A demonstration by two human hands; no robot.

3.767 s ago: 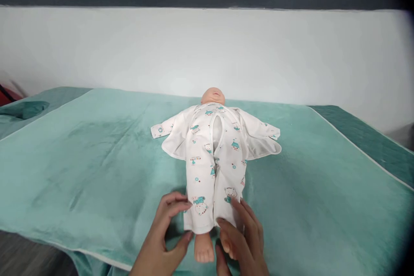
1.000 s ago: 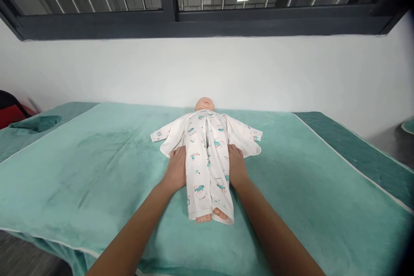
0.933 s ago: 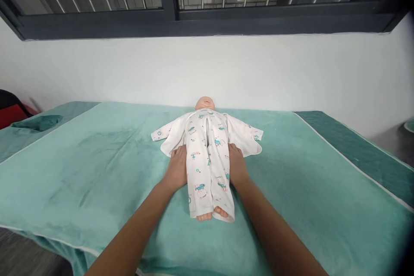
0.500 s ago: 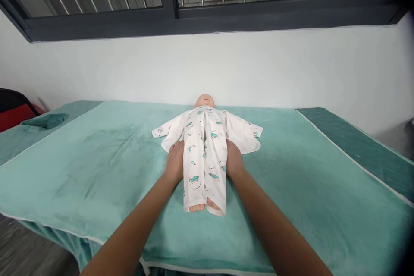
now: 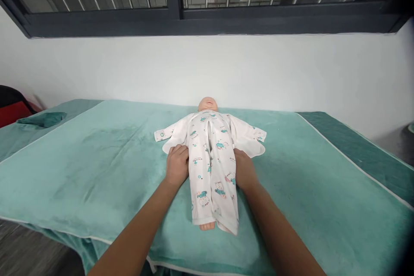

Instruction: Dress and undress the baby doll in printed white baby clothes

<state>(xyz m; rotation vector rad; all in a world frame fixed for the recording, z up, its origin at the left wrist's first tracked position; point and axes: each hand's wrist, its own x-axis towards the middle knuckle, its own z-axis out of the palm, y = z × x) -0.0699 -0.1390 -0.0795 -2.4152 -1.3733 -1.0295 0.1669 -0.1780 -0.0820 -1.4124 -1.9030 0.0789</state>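
Note:
A baby doll [image 5: 207,103] lies on its back, its head toward the wall. White baby trousers [image 5: 216,172] with a teal animal print cover its front from neck to feet, and toes peep out below one hem. Spread to both sides is a white baby top [image 5: 246,136] with printed cuffs. My left hand [image 5: 177,164] is closed at the trousers' left edge, fingertips hidden by the cloth. At the opposite edge my right hand [image 5: 245,170] is closed the same way, its fingers also partly hidden.
The doll rests on a bed with a teal cover [image 5: 106,159] edged in white. Behind stands a white wall [image 5: 207,64] under a dark window frame [image 5: 207,23]. A black and red object [image 5: 14,110] is at the far left.
The trouser legs appear lower and slightly farther right in view, with the hems nearer me. Both hands also appear shifted slightly, still at the trousers' sides. The view itself moved a little.

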